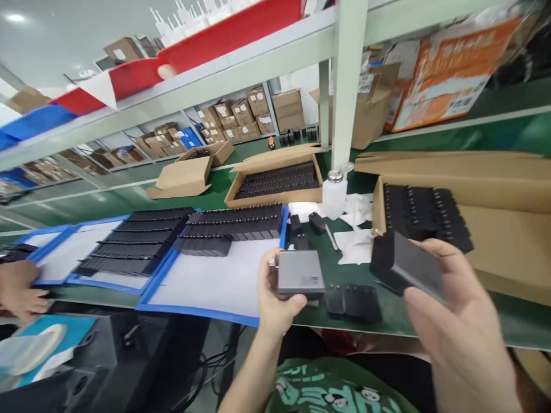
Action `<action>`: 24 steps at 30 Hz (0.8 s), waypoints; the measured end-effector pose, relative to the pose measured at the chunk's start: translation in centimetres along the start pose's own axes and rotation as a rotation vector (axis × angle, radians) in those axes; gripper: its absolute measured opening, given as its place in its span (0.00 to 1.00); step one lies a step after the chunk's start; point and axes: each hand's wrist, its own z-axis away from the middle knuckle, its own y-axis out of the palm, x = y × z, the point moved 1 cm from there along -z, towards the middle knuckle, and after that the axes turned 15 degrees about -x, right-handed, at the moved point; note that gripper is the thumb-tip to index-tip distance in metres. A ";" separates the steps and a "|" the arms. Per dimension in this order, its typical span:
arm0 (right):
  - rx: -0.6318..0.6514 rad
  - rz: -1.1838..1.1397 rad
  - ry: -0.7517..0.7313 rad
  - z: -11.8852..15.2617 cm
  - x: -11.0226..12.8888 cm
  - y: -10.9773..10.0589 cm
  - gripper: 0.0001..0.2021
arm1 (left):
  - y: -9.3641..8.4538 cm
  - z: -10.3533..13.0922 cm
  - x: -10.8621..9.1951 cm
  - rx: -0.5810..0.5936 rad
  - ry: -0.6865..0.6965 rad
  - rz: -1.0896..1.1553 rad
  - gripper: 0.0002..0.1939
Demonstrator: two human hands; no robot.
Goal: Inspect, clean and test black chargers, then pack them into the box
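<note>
My left hand [274,312] is closed around a flat grey rectangular box-shaped device [300,271] with small print on its face, held above the table's front edge. In my right hand [467,312], fingers and thumb grip a dark block-shaped device [415,265], slightly blurred, in front of the open carton. It has a grey face and a black side. On the green table between the hands lie flat black pieces [355,302]. Rows of black devices [424,215] stand in the cardboard carton [508,241] on the right.
A blue-rimmed tray [202,312] holds rows of black units [232,226]; more trays stand leftward. A white pump bottle [334,195], wipes [355,246] and another filled carton [275,202] are behind. A shelf post [348,86] rises there. Another person's hand [19,292] is far left.
</note>
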 end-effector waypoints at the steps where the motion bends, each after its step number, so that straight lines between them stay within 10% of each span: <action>1: 0.027 -0.075 0.027 -0.4 0.0 0.0 0.24 | 0.2 -0.1 -0.4 0.049 0.006 -0.011 0.41; 6: 0.406 -0.006 -0.087 -0.7 -0.1 0.6 0.25 | 1.9 -0.2 -2.0 0.268 0.042 -0.127 0.34; 9: 0.428 0.191 -0.131 -1.0 0.1 -0.7 0.25 | 2.9 -0.7 -2.4 0.316 0.231 -0.294 0.32; 18: 0.147 0.001 0.226 -1.5 -0.6 -2.3 0.40 | 8.3 -1.8 -4.9 0.442 1.089 -0.768 0.20; 24: -0.152 -0.221 0.460 -2.6 -5.4 -4.2 0.36 | 15.3 -0.2 -6.3 0.691 1.294 -0.822 0.14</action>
